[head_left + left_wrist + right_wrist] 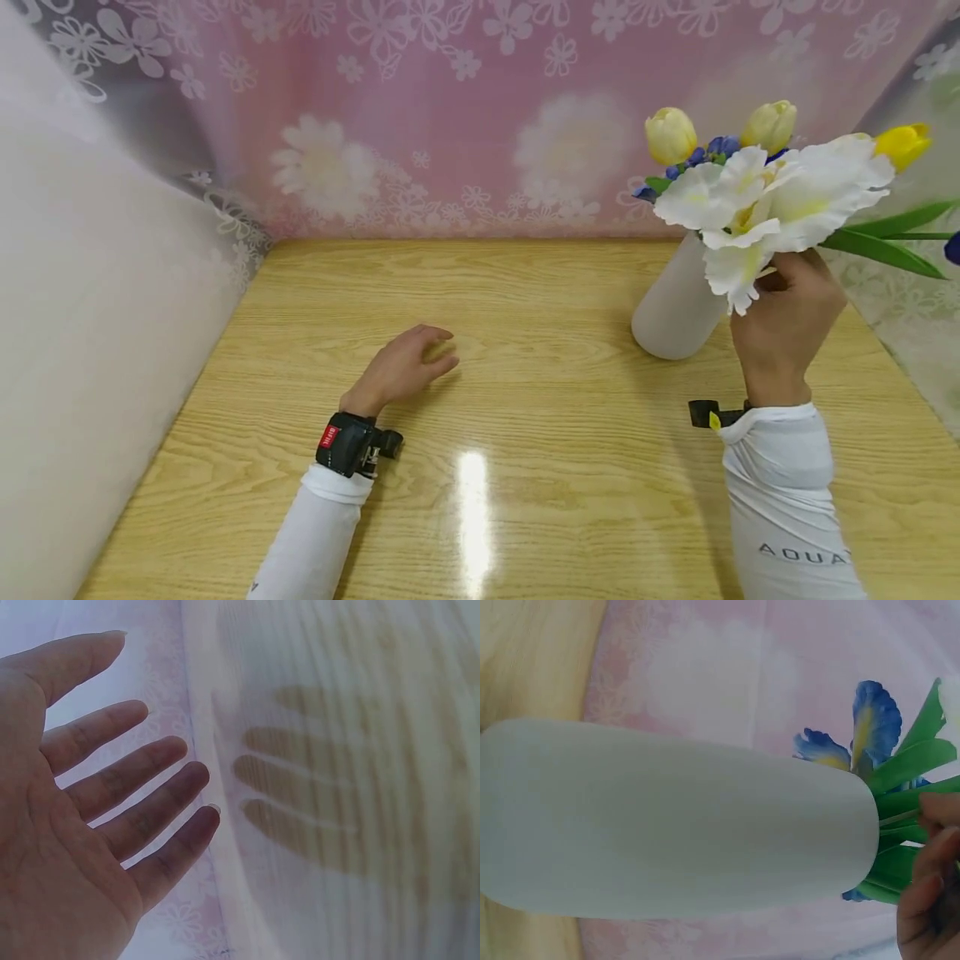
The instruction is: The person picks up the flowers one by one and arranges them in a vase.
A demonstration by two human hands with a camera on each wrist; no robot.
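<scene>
My right hand (791, 325) is at the mouth of a tall white vase (675, 304), its fingers curled. In the right wrist view those fingers (924, 900) pinch a thin flower stem (901, 818) just beyond the vase's rim. A large white flower (813, 196) overlaps part of the hand and the mouth in the head view. Pale yellow tulips (670, 136), a brighter yellow tulip (902, 146) and blue flowers (876, 720) stand around it among green leaves. My left hand (405, 367) holds nothing, low over the tabletop, fingers spread and slightly bent.
Under both arms lies a light wood-grain table (525, 358). Behind it hangs a pink curtain (450, 133) with white flower prints. A white wall-like surface (97, 292) borders the left side, and a pale patterned cloth (911, 333) borders the right.
</scene>
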